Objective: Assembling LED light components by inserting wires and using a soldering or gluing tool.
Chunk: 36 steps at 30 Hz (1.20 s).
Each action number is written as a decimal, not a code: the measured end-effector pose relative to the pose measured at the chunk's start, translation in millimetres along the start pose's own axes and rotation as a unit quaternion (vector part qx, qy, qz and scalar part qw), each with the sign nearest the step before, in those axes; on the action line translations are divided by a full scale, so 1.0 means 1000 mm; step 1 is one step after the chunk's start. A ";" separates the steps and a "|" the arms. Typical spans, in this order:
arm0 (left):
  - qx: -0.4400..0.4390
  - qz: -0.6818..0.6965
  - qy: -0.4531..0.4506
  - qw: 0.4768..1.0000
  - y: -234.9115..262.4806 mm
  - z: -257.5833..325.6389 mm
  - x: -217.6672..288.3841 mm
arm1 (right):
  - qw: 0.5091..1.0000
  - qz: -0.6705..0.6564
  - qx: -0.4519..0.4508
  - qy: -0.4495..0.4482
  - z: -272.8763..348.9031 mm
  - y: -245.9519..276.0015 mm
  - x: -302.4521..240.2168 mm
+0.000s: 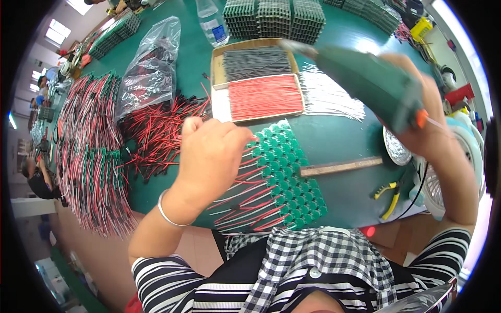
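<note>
In the head view, with the green circuit-board panel (295,180) as the centre of the dial and 6 o'clock toward the person, the panel of small round boards lies on the green table (347,195) close to its near edge. Red and white wires (250,201) fan out from its left edge toward 8 and 9 o'clock. The left hand (211,151) is between 9 and 10 o'clock, its thumb and index finger brought together at the panel's upper left corner; it cannot be told whether they pinch a wire end. The right hand (425,112), between 1 and 2 o'clock, has its fingers wrapped around a dark green soldering gun (365,78), raised above the table and somewhat blurred, its metal tip pointing toward 12 o'clock, well apart from the panel. Between 11 and 12 o'clock sit a tray of red wires (266,97) and, just beyond it, a cardboard tray of black wires (255,62); loose white wires (331,94) lie at 1 o'clock. A heap of red and black leads (156,138) spreads between 9 and 10 o'clock, beside a clear plastic bag (151,70). A wooden strip (342,167) lies near 3 o'clock, with yellow-handled pliers (389,201) farther out, between 3 and 4.
</note>
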State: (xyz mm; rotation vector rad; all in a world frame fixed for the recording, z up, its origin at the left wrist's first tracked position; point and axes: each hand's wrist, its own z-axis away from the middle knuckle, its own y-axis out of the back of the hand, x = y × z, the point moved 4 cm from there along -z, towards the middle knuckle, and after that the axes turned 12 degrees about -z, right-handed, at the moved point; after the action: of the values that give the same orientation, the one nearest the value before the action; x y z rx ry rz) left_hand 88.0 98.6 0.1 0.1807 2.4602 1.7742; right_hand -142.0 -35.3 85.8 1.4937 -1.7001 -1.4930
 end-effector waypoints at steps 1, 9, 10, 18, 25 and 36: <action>-0.009 0.006 0.007 1.000 -0.010 0.007 -0.001 | 0.999 0.006 -0.004 0.034 0.013 0.001 -0.003; 0.059 -0.041 0.046 0.996 -0.037 0.037 0.007 | 0.705 -0.581 0.143 -0.381 0.110 -0.071 -0.016; 0.060 -0.038 0.042 0.997 -0.037 0.039 0.007 | 0.667 -0.614 0.160 -0.391 0.116 -0.080 -0.021; 0.085 -0.026 0.033 0.996 -0.032 0.034 0.009 | 0.802 -0.442 0.001 -0.402 0.131 -0.091 -0.051; 0.081 -0.022 0.037 0.996 -0.030 0.029 0.010 | 0.898 -0.354 -0.025 -0.258 0.094 -0.094 -0.061; 0.065 -0.020 0.032 0.997 -0.030 0.028 0.012 | 0.900 -0.340 -0.030 -0.271 0.107 -0.100 -0.061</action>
State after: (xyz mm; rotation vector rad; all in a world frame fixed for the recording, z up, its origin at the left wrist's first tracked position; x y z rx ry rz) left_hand 79.7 117.6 -37.2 0.0861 2.6062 1.6290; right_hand -168.8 80.9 -19.2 1.8689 -1.4180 -2.4929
